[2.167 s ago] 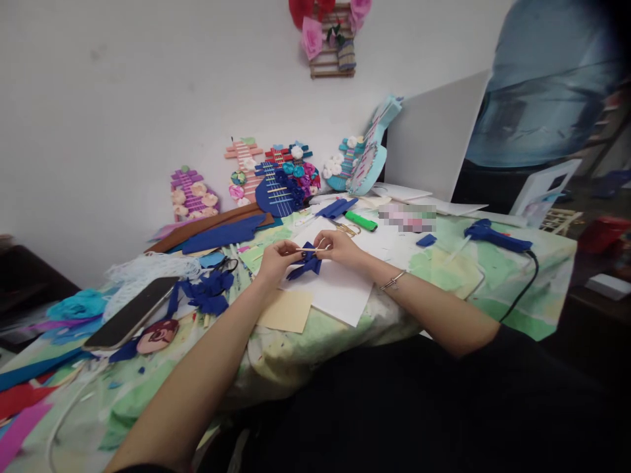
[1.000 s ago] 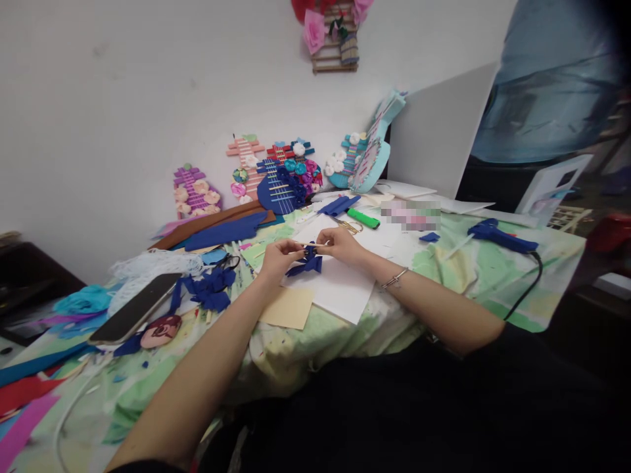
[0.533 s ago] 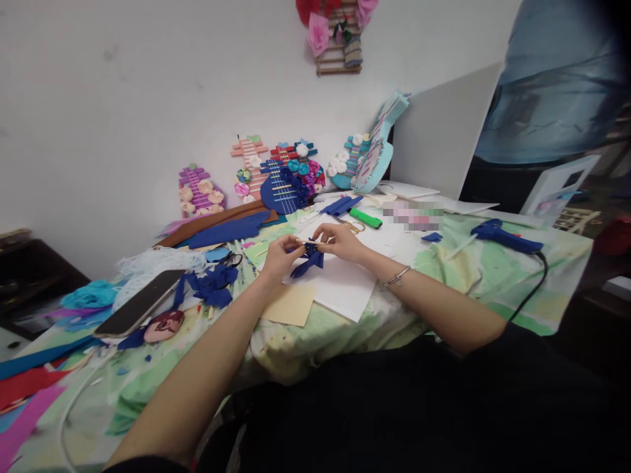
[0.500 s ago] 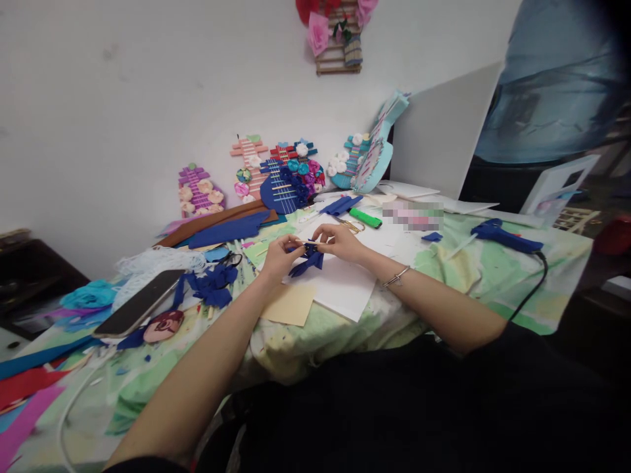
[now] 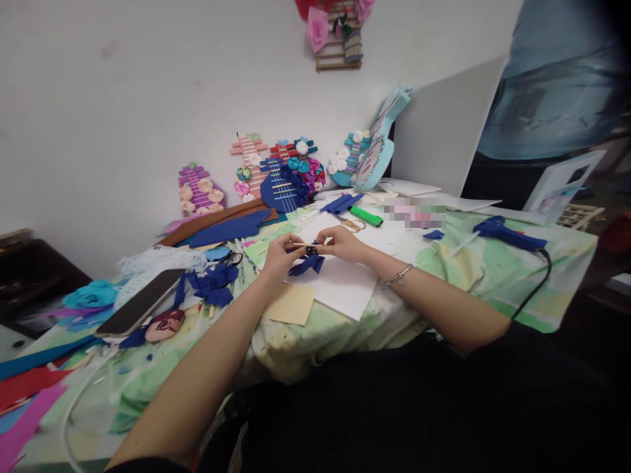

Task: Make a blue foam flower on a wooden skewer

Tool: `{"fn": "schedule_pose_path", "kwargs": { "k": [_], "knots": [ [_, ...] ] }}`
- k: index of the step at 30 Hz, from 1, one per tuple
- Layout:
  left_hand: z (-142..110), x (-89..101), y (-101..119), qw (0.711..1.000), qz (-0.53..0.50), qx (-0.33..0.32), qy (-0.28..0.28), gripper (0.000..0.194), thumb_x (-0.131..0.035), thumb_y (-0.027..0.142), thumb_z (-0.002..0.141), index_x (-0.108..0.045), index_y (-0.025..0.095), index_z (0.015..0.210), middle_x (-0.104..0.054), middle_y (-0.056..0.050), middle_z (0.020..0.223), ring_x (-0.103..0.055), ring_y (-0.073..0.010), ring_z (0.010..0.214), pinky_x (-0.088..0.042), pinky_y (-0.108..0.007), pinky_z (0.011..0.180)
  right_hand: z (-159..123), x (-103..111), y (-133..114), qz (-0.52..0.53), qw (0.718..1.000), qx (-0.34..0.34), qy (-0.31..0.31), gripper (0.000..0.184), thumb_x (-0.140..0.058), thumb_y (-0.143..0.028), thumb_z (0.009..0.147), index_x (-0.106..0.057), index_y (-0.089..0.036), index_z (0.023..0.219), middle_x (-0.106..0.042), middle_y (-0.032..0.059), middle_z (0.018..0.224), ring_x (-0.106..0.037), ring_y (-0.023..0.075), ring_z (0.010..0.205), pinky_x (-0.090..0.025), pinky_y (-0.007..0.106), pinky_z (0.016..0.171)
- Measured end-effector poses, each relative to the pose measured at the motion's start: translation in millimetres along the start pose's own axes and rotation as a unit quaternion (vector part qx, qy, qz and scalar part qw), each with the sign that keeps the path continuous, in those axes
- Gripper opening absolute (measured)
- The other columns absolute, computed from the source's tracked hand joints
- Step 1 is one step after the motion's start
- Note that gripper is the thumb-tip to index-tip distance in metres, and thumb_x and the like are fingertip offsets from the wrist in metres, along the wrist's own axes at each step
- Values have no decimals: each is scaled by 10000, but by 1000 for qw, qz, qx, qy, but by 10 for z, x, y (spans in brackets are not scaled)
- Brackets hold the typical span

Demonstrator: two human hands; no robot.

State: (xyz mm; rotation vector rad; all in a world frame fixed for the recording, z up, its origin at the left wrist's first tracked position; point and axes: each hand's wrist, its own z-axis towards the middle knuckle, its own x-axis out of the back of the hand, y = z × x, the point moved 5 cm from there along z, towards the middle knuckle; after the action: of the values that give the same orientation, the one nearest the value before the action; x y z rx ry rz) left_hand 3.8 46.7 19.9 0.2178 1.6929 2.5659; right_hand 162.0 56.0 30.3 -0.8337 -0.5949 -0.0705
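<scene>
My left hand (image 5: 282, 257) and my right hand (image 5: 345, 243) meet over the white paper (image 5: 348, 292), fingertips pinched close together. Between them they hold a thin pale stick (image 5: 306, 245), which lies roughly level. Dark blue crepe paper (image 5: 306, 265) sits just under the fingers, partly bunched at the stick; how it is attached is too small to tell. A beige sheet (image 5: 292, 303) lies below my left hand. Gold-handled scissors (image 5: 353, 225) and a green cutter (image 5: 367, 216) rest beyond my right hand.
A blue glue gun (image 5: 510, 234) with a black cord lies at the right. To the left are a phone (image 5: 142, 303), blue paper scraps (image 5: 214, 282) and a round pink item (image 5: 165, 325). Decorated paper instruments (image 5: 280, 187) lean against the wall, with a light-blue one (image 5: 378, 154) beside them.
Both hands stay in nearly the same place with small finger shifts; the right fingers sit slightly lower and the stick between them shows more level. The view has tilted a little.
</scene>
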Motion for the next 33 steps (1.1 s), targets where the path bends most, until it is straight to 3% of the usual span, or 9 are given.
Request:
{"fn": "schedule_pose_path", "kwargs": {
  "k": [9, 18, 26, 33],
  "knots": [
    [1, -43, -5, 998, -46, 26, -24, 496, -850, 212, 437, -593, 156, 858, -723, -30, 749, -683, -193, 688, -534, -332, 693, 26, 56, 0, -5, 999, -1, 36, 133, -657, -260, 696, -603, -140, 682, -621, 4, 657, -560, 117, 621, -440, 232, 598],
    [-29, -109, 23, 996, -56, 20, -65, 436, -838, 186, 492, -607, 149, 859, -729, -37, 772, -694, -195, 728, -527, -324, 730, 6, 32, 20, 11, 1000, -13, 22, 110, -630, -247, 715, -580, -150, 703, -603, -15, 564, -553, 119, 532, -404, 227, 522],
    [-4, -58, -17, 999, -26, 33, -30, 434, -833, 209, 469, -609, 146, 835, -720, -36, 737, -675, -181, 652, -526, -326, 680, -11, 41, -88, 7, 1000, 5, 16, 135, -636, -125, 642, -621, -134, 776, -647, 12, 752, -598, 126, 683, -455, 235, 618],
    [9, 2, -30, 999, 21, 41, 9, 328, -782, 131, 464, -646, 135, 762, -714, -45, 691, -661, -190, 643, -506, -298, 625, 8, 58, -28, -29, 999, -3, 33, 216, -660, -114, 632, -641, -139, 845, -634, -6, 693, -564, 115, 635, -406, 215, 582]
  ]
}}
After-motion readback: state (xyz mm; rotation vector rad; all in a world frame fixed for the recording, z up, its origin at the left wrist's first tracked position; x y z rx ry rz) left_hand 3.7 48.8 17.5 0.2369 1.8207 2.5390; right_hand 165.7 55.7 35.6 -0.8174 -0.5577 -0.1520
